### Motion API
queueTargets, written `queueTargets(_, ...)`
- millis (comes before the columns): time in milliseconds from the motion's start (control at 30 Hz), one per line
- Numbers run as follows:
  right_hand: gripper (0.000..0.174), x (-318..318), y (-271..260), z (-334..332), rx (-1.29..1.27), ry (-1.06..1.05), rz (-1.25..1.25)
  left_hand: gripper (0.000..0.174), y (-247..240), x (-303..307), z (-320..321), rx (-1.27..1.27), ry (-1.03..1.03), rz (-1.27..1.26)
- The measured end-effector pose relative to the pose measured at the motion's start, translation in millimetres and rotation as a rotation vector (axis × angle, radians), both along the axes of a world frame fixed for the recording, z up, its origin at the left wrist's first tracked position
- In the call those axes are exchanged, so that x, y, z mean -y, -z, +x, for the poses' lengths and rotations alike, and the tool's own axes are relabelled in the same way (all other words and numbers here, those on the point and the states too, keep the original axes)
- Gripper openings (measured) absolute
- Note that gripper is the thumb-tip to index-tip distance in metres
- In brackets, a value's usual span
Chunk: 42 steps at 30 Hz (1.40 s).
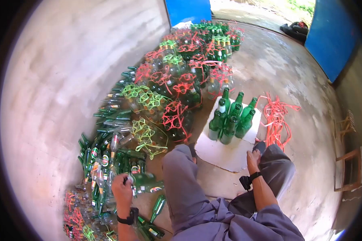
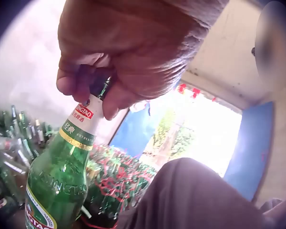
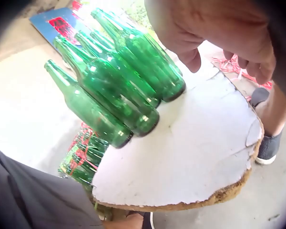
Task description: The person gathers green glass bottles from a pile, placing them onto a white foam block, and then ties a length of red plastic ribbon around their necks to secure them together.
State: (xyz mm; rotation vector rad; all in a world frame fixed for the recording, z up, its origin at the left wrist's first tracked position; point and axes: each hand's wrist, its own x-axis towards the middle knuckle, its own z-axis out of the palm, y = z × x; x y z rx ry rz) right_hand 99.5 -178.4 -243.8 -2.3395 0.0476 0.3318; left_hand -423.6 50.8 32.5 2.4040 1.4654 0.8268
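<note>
My left hand [image 1: 122, 189] grips a green glass beer bottle [image 2: 62, 174] by its neck, thumb and fingers wrapped just below the mouth. White and green labels show on that bottle in the left wrist view. In the head view it is beside the heap of loose bottles. My right hand [image 3: 214, 31] holds nothing, its fingers loosely bent, close to the white board [image 3: 181, 157]. On the far part of this board several green bottles [image 1: 230, 124] stand upright in a tight group.
Loose bottles [image 1: 102, 160] lie piled along the left wall. Upright bottles bundled with red and green plastic strapping [image 1: 175, 116] fill the floor ahead. A tangle of red strapping [image 1: 275, 120] lies right of the board. Wooden frames [image 1: 350, 170] stand at far right, below a blue door [image 1: 332, 40].
</note>
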Motion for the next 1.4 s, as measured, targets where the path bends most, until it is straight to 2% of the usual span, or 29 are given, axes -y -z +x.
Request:
queueTargets(33,0.064,13.5,-4.1,-6.8,-0.003,0.02,-0.033,0.019,-18.6,-3.8,15.5,0.047,0.051,0.039)
queueTargets(100,0.054,14.8,-17.9,-7.6,0.198,-0.153,0.071,0.02,-53.2,-8.9,46.5,0.097,0.125,0.078)
queueTargets(133,0.054,14.8,-17.8,-9.6,0.196,-0.139,0.061,0.02,-70.2,-11.0,62.1,0.101,0.148,0.085)
queueTargets(167,0.048,11.0,-18.0,-11.7,0.171,-0.148,0.388,0.019,-90.2,-11.2,80.4,0.049,0.219,0.197)
queueTargets(200,0.043,5.3,-19.3,-13.8,0.147,-0.158,0.717,0.02,-104.8,-12.8,95.5,0.069,0.264,0.194)
queueTargets(233,0.043,1.1,-39.9,-19.3,0.151,-0.15,0.712,0.021,-117.0,-13.7,109.5,0.09,0.307,0.192)
queueTargets(300,0.045,-7.5,-127.2,-43.7,-0.115,-0.33,0.622,0.021,-138.9,-10.9,140.2,0.124,0.38,0.213)
queueTargets(333,0.045,-13.3,-151.7,-53.9,-0.113,-0.323,0.621,0.021,-148.0,-8.2,155.1,0.153,0.446,0.235)
queueTargets(367,0.045,-18.6,-171.8,-64.3,-0.101,-0.406,0.663,0.021,-156.4,-4.9,169.2,0.153,0.455,0.232)
queueTargets(433,0.05,-27.3,-204.8,-85.5,-0.07,-0.55,0.767,0.021,-166.8,3.6,197.7,0.166,0.607,0.222)
queueTargets(467,0.055,-31.5,-219.9,-94.9,-0.05,-0.611,0.831,0.021,-166.8,7.3,212.2,0.169,0.615,0.219)
queueTargets(500,0.055,-34.2,-240.0,-104.1,-0.047,-0.605,0.827,0.021,-165.6,11.7,226.1,0.179,0.705,0.234)
queueTargets(567,0.069,-38.9,-273.5,-117.6,0.39,-0.845,0.575,0.02,-159.7,24.9,253.1,0.206,0.852,0.242)
queueTargets(600,0.069,-40.4,-277.8,-120.3,0.392,-0.842,0.572,0.02,-153.9,32.8,266.4,0.223,0.91,0.233)
queueTargets(667,0.081,-41.0,-280.2,-123.0,0.658,-0.888,0.379,0.02,-132.3,45.0,291.4,0.265,1.009,0.12)
queueTargets(700,0.081,-39.5,-273.1,-121.5,0.658,-0.884,0.375,0.021,-119.1,49.5,303.3,0.283,1.059,0.08)
queueTargets(767,0.087,-33.1,-246.0,-113.4,0.445,-0.728,0.277,0.021,-91.7,59.1,322.7,0.282,1.095,0.013)
queueTargets(900,0.073,-10.6,-202.1,-97.3,0.341,-0.633,0.156,0.027,-33.8,74.9,352.9,0.342,1.204,-0.088)
queueTargets(933,0.069,-5.0,-199.0,-95.2,0.515,-0.614,0.097,0.027,-24.7,75.6,358.3,0.343,1.207,-0.093)
queueTargets(1033,0.068,2.1,-183.5,-79.9,0.516,-0.563,0.086,0.032,-15.2,75.5,365.6,0.436,1.2,-0.183)
queueTargets(1100,0.067,3.8,-168.3,-68.4,0.521,-0.506,0.054,0.032,-19.2,58.4,365.5,0.443,1.103,-0.433)
queueTargets(1167,0.069,2.4,-158.6,-56.2,0.472,-0.412,0.053,0.021,-3.0,34.0,367.5,0.465,0.978,-0.539)
queueTargets(1233,0.07,-1.7,-149.6,-44.8,0.392,-0.428,0.035,0.019,10.0,9.9,369.8,0.584,0.82,-0.878)
queueTargets(1333,0.07,-11.7,-141.7,-34.4,0.336,-0.353,0.038,0.017,27.7,-18.6,369.7,0.727,0.6,-0.986)
queueTargets(1367,0.07,-15.8,-140.5,-32.9,0.328,-0.354,0.035,0.017,39.6,-25.3,369.0,0.722,0.594,-0.991)
queueTargets(1400,0.065,-20.4,-139.2,-31.5,0.318,-0.326,0.106,0.018,52.8,-31.4,369.0,0.759,0.525,-0.982)
